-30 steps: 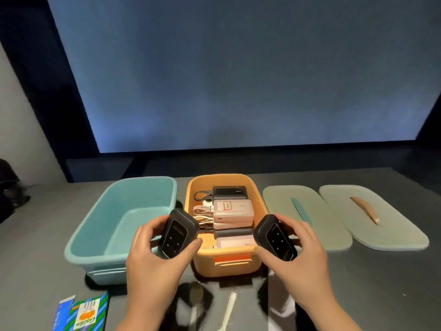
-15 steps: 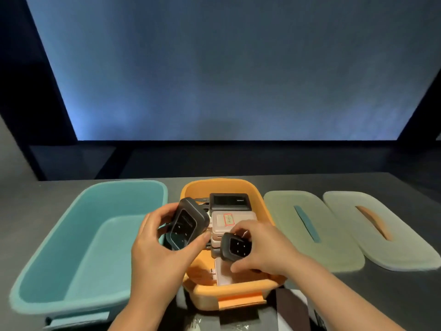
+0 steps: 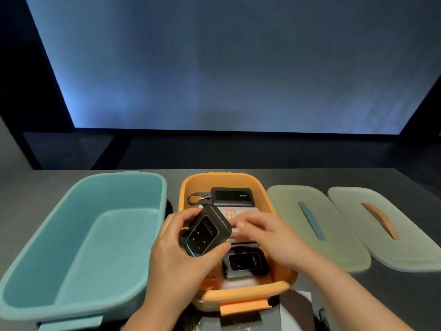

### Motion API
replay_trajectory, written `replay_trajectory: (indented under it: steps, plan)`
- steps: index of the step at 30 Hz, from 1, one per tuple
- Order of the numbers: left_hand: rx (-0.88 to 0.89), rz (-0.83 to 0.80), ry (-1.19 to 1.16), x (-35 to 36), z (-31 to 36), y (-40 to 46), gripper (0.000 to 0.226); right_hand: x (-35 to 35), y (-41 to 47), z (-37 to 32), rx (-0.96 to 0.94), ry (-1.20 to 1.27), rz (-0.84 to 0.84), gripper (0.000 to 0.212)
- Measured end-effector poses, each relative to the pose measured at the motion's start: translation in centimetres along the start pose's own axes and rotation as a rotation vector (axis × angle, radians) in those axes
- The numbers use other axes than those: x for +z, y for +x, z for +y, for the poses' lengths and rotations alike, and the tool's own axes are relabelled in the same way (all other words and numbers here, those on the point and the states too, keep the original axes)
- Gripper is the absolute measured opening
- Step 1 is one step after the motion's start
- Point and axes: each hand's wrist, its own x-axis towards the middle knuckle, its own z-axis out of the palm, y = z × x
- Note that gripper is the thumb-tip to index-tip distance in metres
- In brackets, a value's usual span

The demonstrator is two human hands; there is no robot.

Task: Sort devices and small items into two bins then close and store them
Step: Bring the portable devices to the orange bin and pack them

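Left hand (image 3: 176, 254) curled, gripping black device (image 3: 205, 230); right hand (image 3: 269, 237) blurred, fingers extended forward, palm down.

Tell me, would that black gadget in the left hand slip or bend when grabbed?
The black gadget looks like a rigid shell with rounded corners, so it probably won't bend. Its glossy face could be slippery, though the left hand spans it edge to edge. One hand carries it, so it is likely light.

Two bins (image 3: 81, 235) (image 3: 262, 187), two lids (image 3: 286, 211) (image 3: 417, 247), two matching black devices (image 3: 205, 231) (image 3: 244, 261).
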Motion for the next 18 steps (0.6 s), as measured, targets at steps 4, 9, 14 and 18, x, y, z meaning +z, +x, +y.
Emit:
replay_trajectory:
  steps: [4, 9, 14, 18]
  plan:
    - [0.010, -0.019, 0.017, 0.6, 0.2, -0.1, 0.065, 0.2, -1.9, -1.8, -0.045, 0.373, 0.028, 0.023]
    - [0.026, -0.075, 0.060, 1.7, 0.8, -0.3, 0.065, 1.4, -2.4, -1.4, -0.049, 0.440, 0.159, 0.019]
    - [-0.076, -0.183, -0.128, 1.1, -0.1, -0.6, 0.042, -0.2, -2.4, -1.4, -0.017, 0.487, 0.179, 0.024]
    - [-0.107, -0.056, -0.159, 1.7, -0.2, -1.1, 0.034, 1.4, -1.9, -2.0, 0.071, 0.604, 0.346, 0.035]
